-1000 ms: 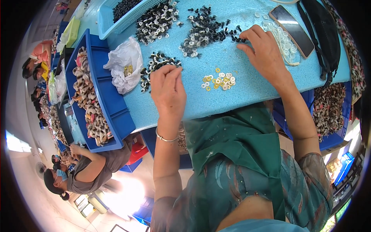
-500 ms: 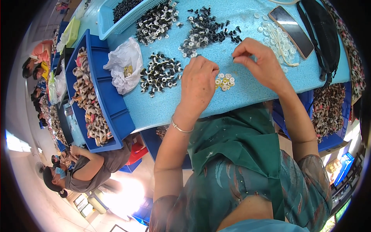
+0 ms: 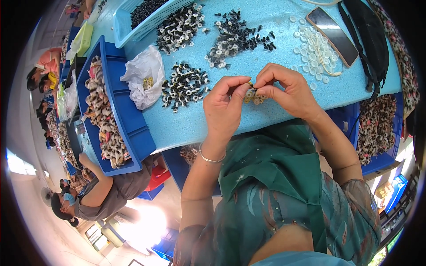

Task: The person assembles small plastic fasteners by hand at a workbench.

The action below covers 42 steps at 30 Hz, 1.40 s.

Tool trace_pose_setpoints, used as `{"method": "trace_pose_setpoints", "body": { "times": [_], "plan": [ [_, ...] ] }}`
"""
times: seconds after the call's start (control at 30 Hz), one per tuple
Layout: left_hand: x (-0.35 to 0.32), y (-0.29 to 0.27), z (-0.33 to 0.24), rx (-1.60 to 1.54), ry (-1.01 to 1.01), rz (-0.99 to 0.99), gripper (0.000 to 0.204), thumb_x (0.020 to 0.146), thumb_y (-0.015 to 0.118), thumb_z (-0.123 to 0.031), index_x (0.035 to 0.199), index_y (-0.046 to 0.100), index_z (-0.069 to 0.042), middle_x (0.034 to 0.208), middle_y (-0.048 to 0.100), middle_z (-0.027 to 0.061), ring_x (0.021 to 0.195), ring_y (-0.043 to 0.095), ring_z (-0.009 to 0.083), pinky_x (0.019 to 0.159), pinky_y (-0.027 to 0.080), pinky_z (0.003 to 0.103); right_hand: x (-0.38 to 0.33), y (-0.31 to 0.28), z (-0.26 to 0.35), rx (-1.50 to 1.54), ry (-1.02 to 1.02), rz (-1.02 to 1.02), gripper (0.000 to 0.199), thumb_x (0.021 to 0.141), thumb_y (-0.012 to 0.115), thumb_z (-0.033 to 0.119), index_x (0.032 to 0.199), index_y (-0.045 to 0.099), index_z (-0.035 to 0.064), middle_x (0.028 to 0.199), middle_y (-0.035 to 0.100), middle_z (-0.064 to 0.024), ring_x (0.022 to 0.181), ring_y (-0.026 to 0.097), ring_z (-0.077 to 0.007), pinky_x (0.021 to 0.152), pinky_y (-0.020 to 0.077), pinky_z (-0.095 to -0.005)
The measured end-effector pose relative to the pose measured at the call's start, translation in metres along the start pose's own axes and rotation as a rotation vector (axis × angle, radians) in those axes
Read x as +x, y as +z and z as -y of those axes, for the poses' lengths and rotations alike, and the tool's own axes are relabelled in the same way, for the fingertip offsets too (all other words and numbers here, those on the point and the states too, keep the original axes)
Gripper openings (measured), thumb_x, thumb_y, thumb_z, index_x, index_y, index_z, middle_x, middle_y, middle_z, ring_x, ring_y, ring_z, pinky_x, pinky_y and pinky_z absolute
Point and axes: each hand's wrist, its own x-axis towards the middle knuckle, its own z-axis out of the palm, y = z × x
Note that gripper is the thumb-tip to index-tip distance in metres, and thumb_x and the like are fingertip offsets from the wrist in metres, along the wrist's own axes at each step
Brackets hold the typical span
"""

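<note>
My left hand [image 3: 224, 108] and my right hand [image 3: 286, 88] meet fingertip to fingertip above the light blue table [image 3: 284, 113], pinching a tiny dark part [image 3: 251, 84] between them. Just under the fingers lies a small cluster of yellowish rings [image 3: 254, 96]. A heap of black-and-white ring parts [image 3: 184, 84] sits left of my left hand. A second such pile [image 3: 179, 27] and a pile of small black parts [image 3: 233, 40] lie farther back. White rings [image 3: 313, 53] are scattered beyond my right hand.
A phone [image 3: 333, 30] and a black bag [image 3: 368, 40] lie at the right. A crumpled white plastic bag [image 3: 143, 75] rests by a dark blue bin [image 3: 124, 115] of parts. A light blue basket [image 3: 133, 26] stands far left. Other people work at the left.
My left hand came off the black-and-white heap and moved right; my right hand drew back from the black parts. Both now meet over the yellowish rings, lifted off the table.
</note>
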Motion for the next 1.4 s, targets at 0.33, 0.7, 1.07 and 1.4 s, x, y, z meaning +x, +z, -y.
{"method": "trace_pose_setpoints", "body": {
  "times": [0.33, 0.7, 1.07, 1.4],
  "plan": [
    [-0.001, 0.004, -0.002, 0.479, 0.415, -0.019, 0.029, 0.087, 0.068, 0.005, 0.115, 0.068, -0.003, 0.091, 0.070, 0.0058, 0.077, 0.062, 0.0106, 0.069, 0.049, 0.023, 0.004, 0.000, 0.001, 0.089, 0.133, 0.025, 0.017, 0.085, 0.069, 0.002, 0.103, 0.069, 0.0040, 0.090, 0.066, -0.0026, 0.080, 0.063, -0.0092, 0.072, 0.0511, -0.0252],
    [-0.004, 0.009, 0.003, 0.651, 0.336, -0.096, 0.037, 0.083, 0.070, 0.004, 0.118, 0.065, -0.005, 0.082, 0.068, 0.0078, 0.068, 0.064, 0.0192, 0.063, 0.052, 0.028, 0.005, 0.006, -0.009, -0.495, -0.273, -0.051, 0.013, 0.080, 0.071, 0.005, 0.093, 0.068, 0.0089, 0.089, 0.064, -0.0045, 0.089, 0.060, -0.0257, 0.080, 0.0453, -0.0361],
    [0.052, -0.033, 0.011, 1.074, 0.644, -0.019, 0.022, 0.077, 0.066, 0.008, 0.096, 0.070, -0.002, 0.087, 0.058, 0.0108, 0.083, 0.056, 0.0282, 0.070, 0.048, 0.038, 0.004, -0.001, -0.007, -0.431, -0.200, -0.114, 0.010, 0.082, 0.072, 0.007, 0.089, 0.065, 0.0085, 0.084, 0.064, -0.0031, 0.084, 0.062, -0.0226, 0.082, 0.0451, -0.0341],
    [0.043, -0.028, 0.005, 0.747, 0.419, -0.051, 0.009, 0.083, 0.072, 0.001, 0.092, 0.071, 0.000, 0.086, 0.061, 0.0075, 0.077, 0.059, 0.0190, 0.067, 0.048, 0.030, 0.011, 0.003, -0.005, -0.219, -0.171, -0.128, 0.010, 0.082, 0.072, 0.003, 0.091, 0.067, 0.0038, 0.086, 0.066, -0.0055, 0.081, 0.064, -0.0218, 0.074, 0.0501, -0.0320]
  ]
}}
